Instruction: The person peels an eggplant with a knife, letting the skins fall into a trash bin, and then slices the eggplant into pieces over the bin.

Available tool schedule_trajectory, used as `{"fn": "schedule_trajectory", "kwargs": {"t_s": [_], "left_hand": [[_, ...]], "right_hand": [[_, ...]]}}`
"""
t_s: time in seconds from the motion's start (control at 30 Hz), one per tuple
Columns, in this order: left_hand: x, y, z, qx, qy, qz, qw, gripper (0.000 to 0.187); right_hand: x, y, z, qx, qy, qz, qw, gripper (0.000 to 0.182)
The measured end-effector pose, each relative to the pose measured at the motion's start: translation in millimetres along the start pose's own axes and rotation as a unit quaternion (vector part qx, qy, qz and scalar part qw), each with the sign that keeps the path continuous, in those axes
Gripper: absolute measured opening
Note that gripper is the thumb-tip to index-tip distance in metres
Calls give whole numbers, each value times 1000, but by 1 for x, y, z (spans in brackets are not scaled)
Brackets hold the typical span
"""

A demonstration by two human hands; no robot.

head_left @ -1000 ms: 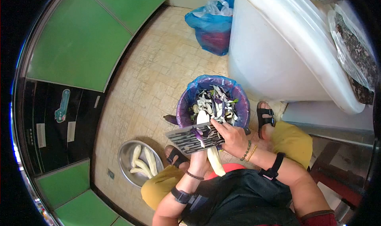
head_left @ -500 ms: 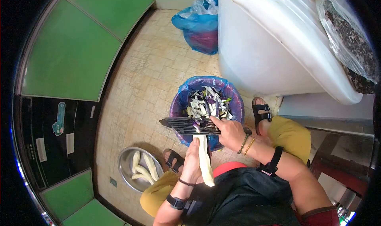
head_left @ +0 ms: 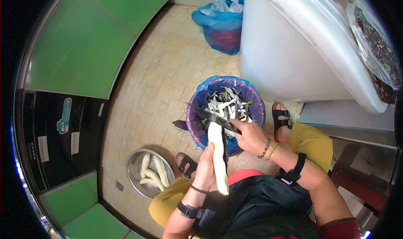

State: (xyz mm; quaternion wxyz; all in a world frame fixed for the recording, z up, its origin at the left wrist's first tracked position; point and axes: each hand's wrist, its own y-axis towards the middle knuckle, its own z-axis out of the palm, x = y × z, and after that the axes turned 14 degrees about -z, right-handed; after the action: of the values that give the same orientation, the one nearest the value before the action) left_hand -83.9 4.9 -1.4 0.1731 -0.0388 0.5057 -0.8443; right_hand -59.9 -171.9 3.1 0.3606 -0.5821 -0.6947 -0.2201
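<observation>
My left hand is closed around a long, mostly peeled eggplant, pale on top with a dark strip along its right side. The eggplant slants from my lap up to the bin. A dark-bladed knife is in my right hand, its blade across the eggplant's upper end. Under both hands stands a round bin lined with a blue plastic bag. Purple and white peelings lie heaped inside it.
To the left, a metal bowl with several peeled eggplants sits on the tiled floor. A purple eggplant end shows beside the bin. Further back are a tied blue bag and a large white tub. Green cabinets line the left.
The knife blade has turned from broadside to nearly edge-on and lies over the eggplant's top. The eggplant's upper end has risen over the bin. The whole view has shifted slightly.
</observation>
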Motion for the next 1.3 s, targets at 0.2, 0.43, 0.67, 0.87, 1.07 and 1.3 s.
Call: {"fn": "schedule_trajectory", "kwargs": {"t_s": [0.2,0.43,0.67,0.87,1.07,1.3], "left_hand": [[-37,6,6,29,-134,89,987,47],[-59,29,7,11,-29,172,985,59],[-63,43,26,-54,-20,183,981,63],[-57,50,29,-30,-36,144,988,65],[-58,40,29,-18,-66,104,992,63],[-54,45,20,7,-102,106,989,59]], "right_hand": [[21,-20,-1,2,49,-147,988,53],[27,-46,-4,22,87,-266,960,76],[24,-53,-9,14,40,-261,964,78],[20,-49,-4,8,14,-243,970,71],[17,-46,6,1,-16,-237,971,71],[14,-43,11,-16,-49,-234,971,71]]}}
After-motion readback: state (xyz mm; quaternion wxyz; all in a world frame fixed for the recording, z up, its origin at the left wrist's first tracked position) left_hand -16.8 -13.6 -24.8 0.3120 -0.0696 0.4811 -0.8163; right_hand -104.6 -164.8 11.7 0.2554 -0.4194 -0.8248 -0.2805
